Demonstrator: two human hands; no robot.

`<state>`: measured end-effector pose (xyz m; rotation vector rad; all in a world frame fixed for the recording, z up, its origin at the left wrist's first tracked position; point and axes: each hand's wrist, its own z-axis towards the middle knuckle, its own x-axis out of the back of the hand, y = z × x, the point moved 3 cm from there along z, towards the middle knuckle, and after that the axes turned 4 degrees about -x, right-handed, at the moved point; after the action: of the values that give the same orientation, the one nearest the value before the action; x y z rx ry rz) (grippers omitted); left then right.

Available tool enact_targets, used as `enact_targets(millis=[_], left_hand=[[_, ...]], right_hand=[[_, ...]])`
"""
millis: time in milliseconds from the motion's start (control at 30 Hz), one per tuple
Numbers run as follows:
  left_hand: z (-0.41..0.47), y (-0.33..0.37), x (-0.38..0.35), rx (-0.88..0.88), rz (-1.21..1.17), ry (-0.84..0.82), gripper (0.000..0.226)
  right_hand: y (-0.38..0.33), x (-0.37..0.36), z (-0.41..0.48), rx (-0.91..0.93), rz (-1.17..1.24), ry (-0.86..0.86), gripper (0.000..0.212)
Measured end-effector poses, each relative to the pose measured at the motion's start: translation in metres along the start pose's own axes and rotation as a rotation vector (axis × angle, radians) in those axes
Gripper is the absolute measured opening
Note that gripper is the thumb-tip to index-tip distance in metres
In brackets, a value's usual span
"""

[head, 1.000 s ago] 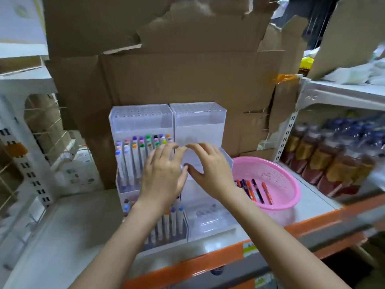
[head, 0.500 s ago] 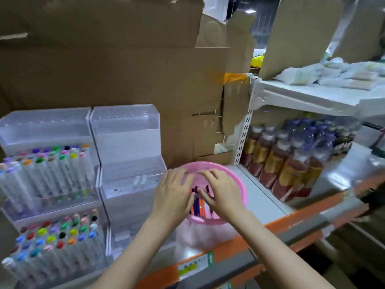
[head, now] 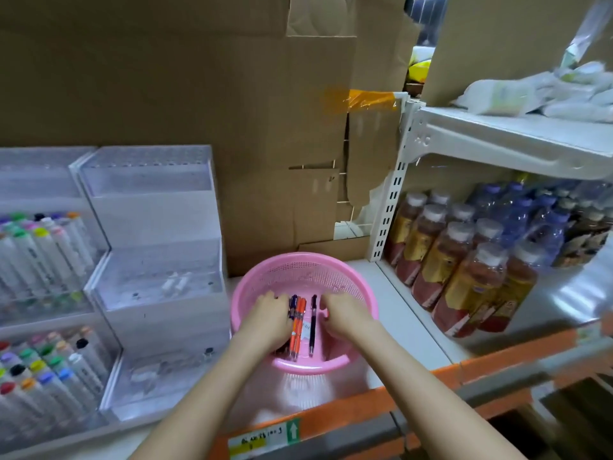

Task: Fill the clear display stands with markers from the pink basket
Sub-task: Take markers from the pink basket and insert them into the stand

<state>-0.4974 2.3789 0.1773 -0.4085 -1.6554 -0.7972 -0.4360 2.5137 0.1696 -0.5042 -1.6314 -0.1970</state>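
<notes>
On the shelf's (head: 403, 293) orange edge we find a label (head: 257, 441) with a handwritten line we cannot read, and a green arrow beside it. The bottles (head: 464, 270) wear gold wrappers, but their print is too blurred to read.

The pink basket (head: 303, 265) sits on the shelf just right of the stands. It holds a few markers (head: 299, 322): orange, purple and one dark. The right stand (head: 149, 207) is almost empty, while the left stand (head: 43, 247) is packed with colour-capped ones.

Both hands are in the basket. The left hand (head: 268, 315) bends its fingers onto the orange and purple markers. The right hand (head: 345, 315) curls down beside the dark one. We cannot tell whether either grips. Half a second ago they reached less deep.
</notes>
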Motion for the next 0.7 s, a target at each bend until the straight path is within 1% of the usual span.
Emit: enact_targets(millis=[67, 167, 233, 367, 467, 600, 700], left_hand=[[0.005, -0.001, -0.001, 0.072, -0.026, -0.014, 0.022], [0.014, -0.001, -0.003, 0.15, -0.086, -0.069, 0.009], [0.02, -0.003, -0.004, 0.189, -0.169, -0.077, 0.015], [0.02, -0.006, -0.006, 0.255, -0.252, -0.036, 0.015], [0.019, -0.008, -0.007, 0.302, -0.309, -0.012, 0.018], [0.017, -0.007, -0.007, 0.322, -0.323, 0.004, 0.019], [0.017, -0.007, -0.006, 0.33, -0.329, 0.012, 0.021]], right_hand=[[0.001, -0.002, 0.008, -0.006, 0.004, -0.027, 0.018], [0.003, -0.005, 0.015, -0.01, 0.015, -0.042, 0.018], [0.005, -0.01, 0.019, -0.008, 0.044, -0.045, 0.018], [0.005, -0.015, 0.021, 0.004, 0.094, -0.028, 0.018], [0.004, -0.016, 0.022, 0.006, 0.128, -0.04, 0.011], [0.002, -0.015, 0.021, -0.007, 0.136, -0.1, 0.027], [0.003, -0.013, 0.021, -0.022, 0.15, -0.116, 0.024]])
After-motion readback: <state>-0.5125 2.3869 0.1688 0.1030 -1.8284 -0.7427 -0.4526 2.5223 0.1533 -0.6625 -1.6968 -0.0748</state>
